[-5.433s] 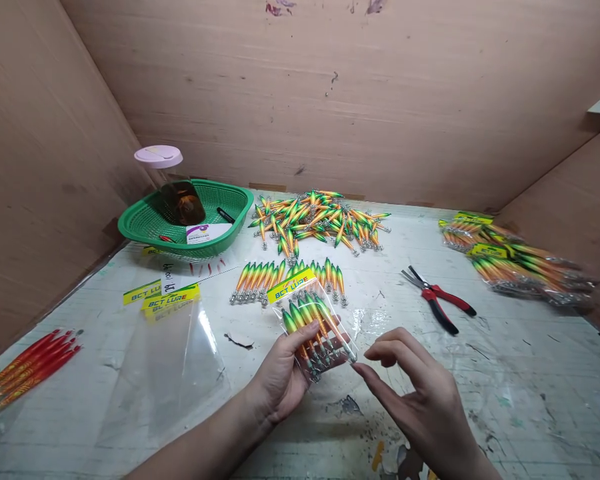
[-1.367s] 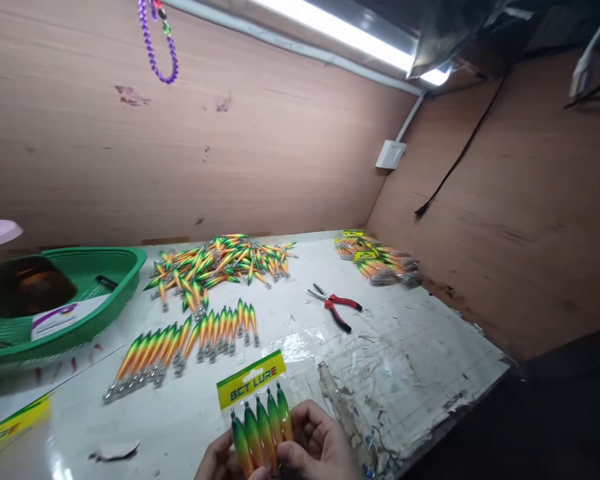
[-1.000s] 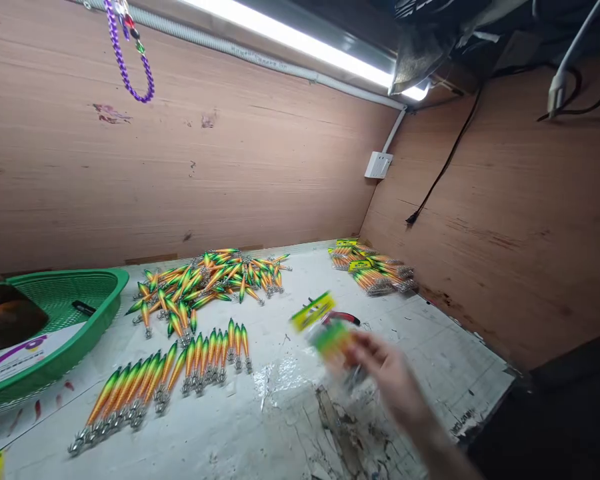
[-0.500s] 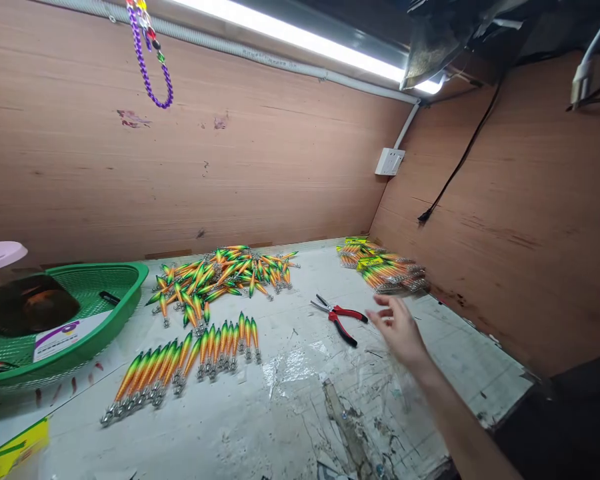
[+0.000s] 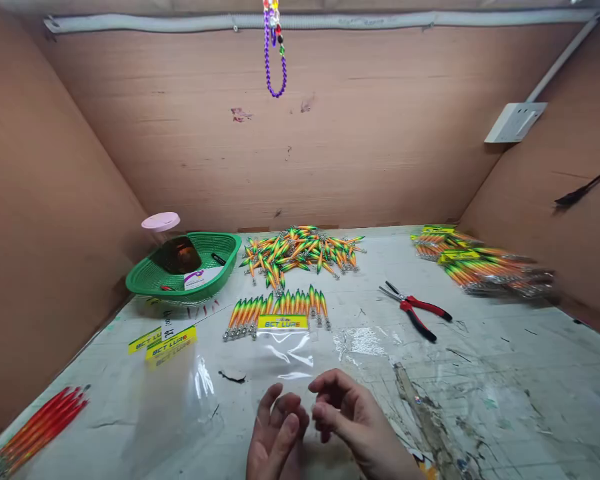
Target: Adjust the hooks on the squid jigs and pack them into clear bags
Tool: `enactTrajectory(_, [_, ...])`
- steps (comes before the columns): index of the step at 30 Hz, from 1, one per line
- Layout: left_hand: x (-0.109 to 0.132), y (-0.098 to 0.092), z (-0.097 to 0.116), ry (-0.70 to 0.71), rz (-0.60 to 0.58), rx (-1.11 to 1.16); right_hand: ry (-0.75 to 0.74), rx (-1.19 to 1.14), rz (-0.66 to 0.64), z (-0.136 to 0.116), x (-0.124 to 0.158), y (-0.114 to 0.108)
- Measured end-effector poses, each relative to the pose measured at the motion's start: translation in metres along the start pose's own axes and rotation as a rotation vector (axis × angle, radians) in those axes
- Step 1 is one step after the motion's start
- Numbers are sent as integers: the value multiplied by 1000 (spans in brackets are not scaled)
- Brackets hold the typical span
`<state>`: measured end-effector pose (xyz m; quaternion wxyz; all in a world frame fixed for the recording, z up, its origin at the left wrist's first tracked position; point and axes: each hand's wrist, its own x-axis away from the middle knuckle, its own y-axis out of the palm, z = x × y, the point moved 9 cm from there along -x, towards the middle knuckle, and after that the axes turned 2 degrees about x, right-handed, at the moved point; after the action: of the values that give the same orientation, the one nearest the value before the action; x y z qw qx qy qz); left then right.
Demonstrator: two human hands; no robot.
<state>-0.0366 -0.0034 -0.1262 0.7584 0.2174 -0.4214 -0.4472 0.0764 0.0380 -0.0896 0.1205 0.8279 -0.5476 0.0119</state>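
My left hand is palm up at the near middle of the table, fingers loosely curled and apart, holding nothing visible. Beside it, my right hand has bent fingers with a gap between thumb and forefinger, and nothing shows in it. Just beyond both hands is a clear plastic bag with a yellow "BCT LURE" header. That header partly covers a row of green, yellow and orange fishing lures with metal hooks. Farther back, a pile of the same lures lies against the back wall.
Red-handled pliers lie open on the right. Behind them are bagged lures. At left are a green basket, more clear bags with yellow headers and a bundle of red lures. A purple beaded string hangs overhead.
My view has swung left. My right hand has come back from near the bagged lures to the near middle. My left hand has come into view, and a headered bag now lies before the lure row.
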Motion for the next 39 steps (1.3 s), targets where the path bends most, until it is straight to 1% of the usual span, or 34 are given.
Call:
enactTrajectory(2, [-4,12,0,-85,-35,-108,-46,205,-62,-16,-5,-10])
enactTrajectory(4, [-11,21,13,-150,-54,-252,-82,341,-97,-29,-17,-25])
enactTrajectory(6, [-23,31,34,-158,-50,-321,-141,467,-50,-39,-38,-47])
enactTrajectory(8, [-37,44,57,-129,-45,-327,-223,622,66,-46,-63,-72])
enactTrajectory(9, [-44,53,65,-113,-60,-325,-255,696,106,-47,-75,-81])
enactTrajectory(11, [-55,68,75,-107,-90,-319,-311,824,143,-46,-95,-91])
enactTrajectory(12, [-59,74,76,-114,-99,-315,-336,876,148,-45,-100,-93])
enactTrajectory(14, [-67,80,75,-129,-96,-307,-389,952,166,-47,-101,-95])
enactTrajectory(16, [-73,80,70,-139,-85,-300,-447,996,196,-58,-85,-94])
enactTrajectory(17, [-75,79,67,-144,-86,-295,-475,1009,212,-66,-71,-93])
enactTrajectory(19, [-77,76,60,-154,-85,-283,-531,1022,228,-88,-36,-87])
enactTrajectory(21, [-78,71,55,-168,-81,-269,-583,1029,201,-111,4,-74])
enactTrajectory(22, [-77,69,53,-175,-80,-262,-630,1027,137,-120,22,-62])
enactTrajectory(23, [-77,67,51,-183,-79,-257,-655,1025,36,-124,37,-47])
enactTrajectory(24, [-76,66,50,-191,-78,-251,-661,1030,-65,-123,47,-32])
enactTrajectory(25, [-74,65,49,-202,-77,-248,-669,1044,-129,-121,54,-20])
enactTrajectory(26, [-73,65,47,-214,-79,-248,-675,1071,-155,-117,57,-11])
enactTrajectory(27, [-71,65,45,-228,-82,-252,-691,1111,-136,-112,56,-5])
enactTrajectory(28, [-69,65,43,-243,-92,-260,-728,1159,-81,-109,53,0])
enactTrajectory(31, [-63,68,34,-286,-149,-303,-900,1310,112,-103,40,12])
enactTrajectory(34, [-56,73,24,-338,-258,-349,-1034,1420,247,-102,30,22])
enactTrajectory(37, [-49,81,19,-365,-381,-368,-1075,1441,332,-105,28,25])
enactTrajectory(39, [-47,83,19,-380,-412,-359,-1062,1410,332,-105,28,23])
